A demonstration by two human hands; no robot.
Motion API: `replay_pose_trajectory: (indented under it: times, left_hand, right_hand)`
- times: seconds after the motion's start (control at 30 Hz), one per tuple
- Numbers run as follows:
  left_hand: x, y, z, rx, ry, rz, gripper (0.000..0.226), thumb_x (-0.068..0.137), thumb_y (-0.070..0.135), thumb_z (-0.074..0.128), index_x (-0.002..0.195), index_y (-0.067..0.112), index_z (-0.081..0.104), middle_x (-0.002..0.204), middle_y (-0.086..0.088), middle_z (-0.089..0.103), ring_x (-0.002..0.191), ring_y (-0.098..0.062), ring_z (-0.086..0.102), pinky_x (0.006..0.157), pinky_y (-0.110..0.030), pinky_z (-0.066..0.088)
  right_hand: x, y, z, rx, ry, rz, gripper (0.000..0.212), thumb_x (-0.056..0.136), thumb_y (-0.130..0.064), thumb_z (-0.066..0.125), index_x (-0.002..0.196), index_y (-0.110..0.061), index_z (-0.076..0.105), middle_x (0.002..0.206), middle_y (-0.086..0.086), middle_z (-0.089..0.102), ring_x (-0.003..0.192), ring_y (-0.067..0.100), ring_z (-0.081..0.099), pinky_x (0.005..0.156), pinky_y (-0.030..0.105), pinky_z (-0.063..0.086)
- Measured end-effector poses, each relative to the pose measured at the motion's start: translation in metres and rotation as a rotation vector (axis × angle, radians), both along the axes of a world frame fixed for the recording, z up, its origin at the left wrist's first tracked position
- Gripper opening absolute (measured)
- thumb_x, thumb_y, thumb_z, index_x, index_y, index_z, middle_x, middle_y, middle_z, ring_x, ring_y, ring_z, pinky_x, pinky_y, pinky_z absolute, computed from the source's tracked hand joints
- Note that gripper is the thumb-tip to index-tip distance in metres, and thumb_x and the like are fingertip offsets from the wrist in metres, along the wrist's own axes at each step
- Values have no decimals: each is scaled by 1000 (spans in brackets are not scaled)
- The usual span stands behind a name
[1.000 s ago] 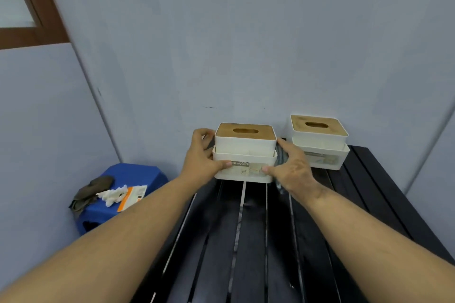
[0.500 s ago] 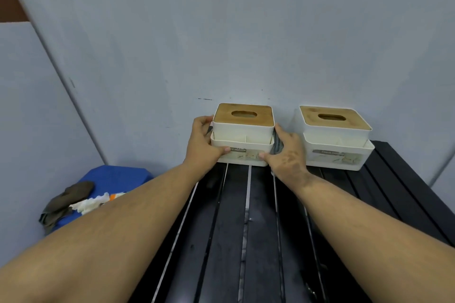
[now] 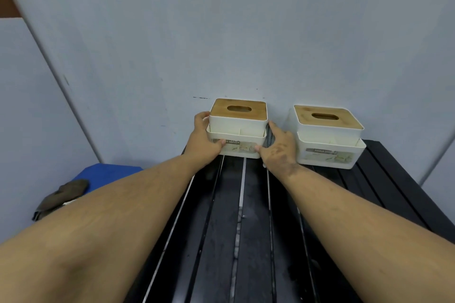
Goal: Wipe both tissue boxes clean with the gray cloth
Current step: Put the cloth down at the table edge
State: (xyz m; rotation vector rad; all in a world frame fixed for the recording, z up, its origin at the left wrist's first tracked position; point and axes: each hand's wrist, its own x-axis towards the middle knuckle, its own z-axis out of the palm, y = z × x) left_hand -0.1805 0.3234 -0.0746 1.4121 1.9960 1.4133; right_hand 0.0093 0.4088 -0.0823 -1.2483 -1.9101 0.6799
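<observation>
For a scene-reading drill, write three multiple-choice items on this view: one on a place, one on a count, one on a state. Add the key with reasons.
1. Where does the blue stool stand?
A. left of the black table
B. on the table
C. right of the table

2. How many tissue boxes are on the table?
A. one
B. two
C. three

3. What are the left hand and right hand doing?
A. resting flat on the table
B. holding the left tissue box by its sides
C. lifting the right tissue box

Key: 1 A, the stool sits lower left, beside the table. 2 B, two white boxes with wooden lids stand by the wall. 3 B, fingers and thumbs clasp the left box's two sides.
</observation>
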Motion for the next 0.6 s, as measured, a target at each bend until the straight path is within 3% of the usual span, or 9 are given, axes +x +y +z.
replay_pose_trajectory:
  times: [0.1,0.17,0.23,0.27,0.33,0.43,0.5,0.57,0.6]
  left_hand:
    - [10,-17,15,-71,0,-4,93,88,11,78,155,27,16,130,8,46,120,-16,56,93,-24,44]
    - [20,-39,26,-109,-29,4,94,89,11,77,158,25,14,136,3,45,128,-15,48,102,-28,39]
    - [29,-65,33,-136,-22,13,78,90,14,77,151,22,30,152,-5,46,141,-21,46,110,-33,39]
    - [34,-82,35,-155,-9,17,63,90,16,77,142,19,42,150,-6,51,140,-22,50,109,-33,42]
    - [46,-119,37,-212,5,8,32,91,17,75,119,18,58,131,-5,66,116,-21,69,99,-35,53]
    - [68,-179,36,-264,-51,-115,12,95,10,71,105,13,65,106,-9,73,80,-24,77,75,-42,64]
    - [81,-214,36,-301,49,-208,13,93,11,72,103,17,66,99,-2,74,73,-16,75,70,-35,62]
    - [87,-243,31,-326,216,-264,16,91,16,76,103,24,67,98,7,74,75,-11,72,76,-30,59]
    - [90,-255,28,-326,277,-275,18,90,19,77,104,26,67,98,9,74,80,-10,72,80,-30,59]
  right_hand:
    - [17,-27,5,19,51,22,80,80,-20,82,148,-13,42,130,10,49,124,23,50,110,20,32]
    - [37,-53,10,32,113,67,78,80,-17,81,148,-13,42,132,7,50,125,17,48,108,17,29]
    - [66,-80,20,25,154,98,78,80,-15,81,148,-17,43,135,-1,50,126,8,43,108,12,26]
    - [84,-91,27,1,169,105,77,80,-12,81,147,-18,44,134,-5,50,125,5,42,104,6,27]
    - [129,-110,43,-54,170,123,70,77,-8,82,140,-19,54,131,-11,54,123,4,50,100,4,35]
    - [203,-138,61,-99,102,169,66,73,-10,86,131,-28,62,124,-11,65,114,8,62,103,29,48]
    - [246,-160,67,-84,9,155,65,72,-8,86,128,-30,64,118,-11,66,105,6,63,96,19,48]
    - [284,-181,67,-15,-116,132,66,70,-2,86,126,-28,63,116,-2,66,102,10,61,88,4,43]
    - [302,-189,61,34,-206,141,69,69,-2,87,126,-29,61,114,1,65,102,14,60,88,4,41]
